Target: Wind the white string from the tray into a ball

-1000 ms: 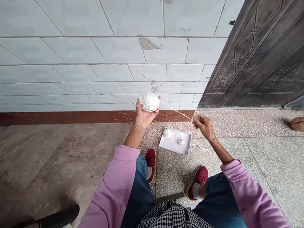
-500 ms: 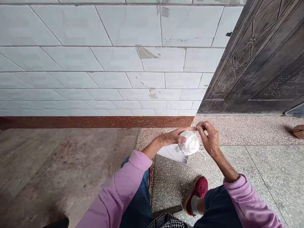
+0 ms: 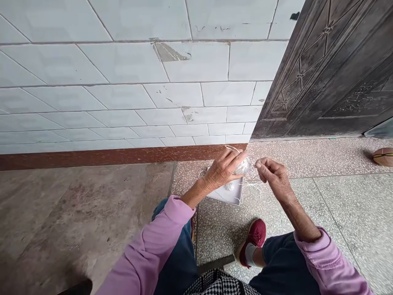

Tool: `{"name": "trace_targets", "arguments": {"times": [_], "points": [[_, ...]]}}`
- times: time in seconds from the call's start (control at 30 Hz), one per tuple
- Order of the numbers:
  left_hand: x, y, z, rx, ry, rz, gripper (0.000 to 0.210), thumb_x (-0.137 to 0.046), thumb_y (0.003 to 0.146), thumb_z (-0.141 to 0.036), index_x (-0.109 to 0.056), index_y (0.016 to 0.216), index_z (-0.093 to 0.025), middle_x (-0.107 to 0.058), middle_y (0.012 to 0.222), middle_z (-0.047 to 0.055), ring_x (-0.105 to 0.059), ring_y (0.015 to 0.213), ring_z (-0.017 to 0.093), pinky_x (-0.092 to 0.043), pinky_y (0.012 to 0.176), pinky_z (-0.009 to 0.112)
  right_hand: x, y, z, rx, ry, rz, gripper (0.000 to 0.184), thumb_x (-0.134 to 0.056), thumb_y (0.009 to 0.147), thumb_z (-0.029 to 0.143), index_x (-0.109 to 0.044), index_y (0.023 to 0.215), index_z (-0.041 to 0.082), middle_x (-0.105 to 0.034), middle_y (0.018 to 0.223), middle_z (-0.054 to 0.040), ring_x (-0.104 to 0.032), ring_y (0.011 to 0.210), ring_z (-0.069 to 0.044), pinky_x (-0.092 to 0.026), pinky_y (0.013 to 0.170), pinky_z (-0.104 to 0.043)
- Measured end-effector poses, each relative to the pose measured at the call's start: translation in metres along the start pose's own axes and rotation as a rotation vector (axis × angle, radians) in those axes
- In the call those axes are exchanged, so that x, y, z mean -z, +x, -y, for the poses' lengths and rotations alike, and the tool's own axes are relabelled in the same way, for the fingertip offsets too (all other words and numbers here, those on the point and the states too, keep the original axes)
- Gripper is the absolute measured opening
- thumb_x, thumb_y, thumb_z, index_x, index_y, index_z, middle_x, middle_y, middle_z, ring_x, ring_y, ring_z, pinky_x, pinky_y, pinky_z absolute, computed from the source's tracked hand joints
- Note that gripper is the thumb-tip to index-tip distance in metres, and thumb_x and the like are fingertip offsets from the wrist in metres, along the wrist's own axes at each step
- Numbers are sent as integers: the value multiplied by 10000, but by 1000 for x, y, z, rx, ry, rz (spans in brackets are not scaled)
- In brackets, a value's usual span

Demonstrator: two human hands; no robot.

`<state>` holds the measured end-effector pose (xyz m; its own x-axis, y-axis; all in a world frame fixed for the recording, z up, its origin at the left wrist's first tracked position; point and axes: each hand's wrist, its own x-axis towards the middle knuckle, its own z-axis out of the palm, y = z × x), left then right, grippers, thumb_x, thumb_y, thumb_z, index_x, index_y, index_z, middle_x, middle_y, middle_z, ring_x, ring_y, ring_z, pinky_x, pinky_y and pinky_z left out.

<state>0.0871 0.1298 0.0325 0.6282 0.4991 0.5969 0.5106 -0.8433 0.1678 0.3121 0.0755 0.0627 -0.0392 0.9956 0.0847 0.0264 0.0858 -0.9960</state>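
My left hand (image 3: 222, 171) is wrapped over a ball of white string (image 3: 243, 166), which shows only at its right side between my fingers. My right hand (image 3: 274, 177) is just to the right of the ball, with finger and thumb pinched on the thin white strand that runs from it. Loose white string (image 3: 259, 189) trails down from my right hand onto the floor. Below my hands a flat white tray (image 3: 229, 195) lies on the floor with a small clump of string in it, partly hidden by my left hand.
I sit with pink sleeves, blue trousers and a red shoe (image 3: 253, 241) on speckled floor tiles. A white tiled wall (image 3: 123, 82) with a red skirting is ahead; a dark carved door (image 3: 331, 69) is at the right. A brown ball (image 3: 383, 156) lies at the far right.
My left hand lowered the ball from in front of the wall and turned palm down over it. My right hand came in close, then moved slightly off to the right with the strand.
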Motion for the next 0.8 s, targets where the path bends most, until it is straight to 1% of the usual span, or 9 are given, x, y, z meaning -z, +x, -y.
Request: {"name": "trace_targets", "arguments": {"times": [0.1,0.2,0.27,0.37,0.47,0.53,0.6,0.7,0.8], "points": [[0,0,1,-89,194,21,675,-842,981,-370,-557,1541,-123,-699,1436,190,-681,1216,316,-592,1087,485,-3,-4,8,-244,320,146,522,-918,839,615,-578,745,230,-346,593,85,-227,522,-81,-213,467,-244],[1,1,1,-105,253,29,680,-822,996,-360,-542,1568,-121,-691,1476,194,-668,1222,319,-588,1080,489,-4,-9,13,-338,442,192,483,-955,806,584,-632,829,225,-316,590,110,-165,507,-63,-158,437,-220],[2,0,1,-100,248,32,714,-832,986,-355,-526,1584,-112,-682,1494,202,-652,1238,327,-582,1087,501,-3,-9,13,-312,398,175,446,-929,838,578,-652,889,232,-337,571,115,-178,482,-61,-165,426,-218],[5,-4,6,-63,228,23,746,-868,947,-299,-526,1582,-104,-678,1502,199,-636,1241,333,-570,1106,497,4,-6,6,-173,120,98,386,-934,829,514,-688,953,244,-416,541,106,-286,458,-77,-233,428,-232],[8,-11,18,34,209,14,731,-871,922,-222,-548,1570,-119,-683,1487,192,-628,1247,340,-557,1122,496,16,-4,1,-20,-194,-40,329,-903,837,496,-709,845,231,-534,571,49,-438,514,-108,-351,477,-258],[8,-17,26,96,202,35,725,-854,922,-193,-551,1578,-137,-683,1479,192,-626,1250,347,-553,1117,514,26,-7,2,-2,-268,-63,382,-861,867,534,-678,739,225,-547,570,23,-454,521,-115,-364,486,-273],[8,-21,28,101,200,92,718,-833,921,-157,-553,1583,-148,-685,1473,183,-625,1250,348,-553,1104,517,33,-16,9,-65,-218,-6,419,-831,898,576,-685,724,223,-460,521,42,-354,476,-100,-285,453,-272],[2,-22,16,9,194,202,642,-752,948,-88,-573,1563,-137,-687,1477,171,-620,1257,338,-551,1093,497,39,-32,25,-189,-14,80,407,-807,923,614,-749,807,228,-282,502,91,-174,459,-83,-170,433,-271],[-9,-19,-10,-119,171,274,545,-649,992,-37,-609,1527,-131,-712,1438,156,-627,1232,311,-554,1064,456,39,-38,34,-202,139,15,361,-810,918,597,-778,875,241,-239,536,99,-153,472,-88,-184,424,-273]]}}
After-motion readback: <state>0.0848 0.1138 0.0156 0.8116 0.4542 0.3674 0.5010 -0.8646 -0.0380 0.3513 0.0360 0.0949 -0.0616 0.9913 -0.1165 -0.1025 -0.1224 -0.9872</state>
